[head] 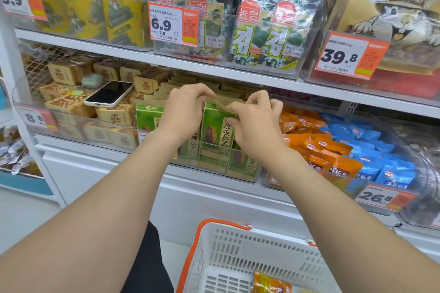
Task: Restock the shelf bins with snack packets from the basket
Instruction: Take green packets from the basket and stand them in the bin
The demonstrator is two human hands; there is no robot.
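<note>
A green and brown sunflower-seed packet (215, 126) stands at the front of a clear shelf bin (214, 169) full of like packets. My left hand (188, 104) pinches the packet's top edge from the left. My right hand (256, 119) grips the same top edge from the right. Below, a white basket with orange handles (228, 252) holds an orange snack packet (271, 284) at its bottom.
A phone (109, 94) lies on brown packets in the bin to the left. Orange packets (319, 150) and blue packets (373, 150) fill the bin to the right. Seaweed packs (262, 31) stand on the shelf above, with price tags along the bin fronts.
</note>
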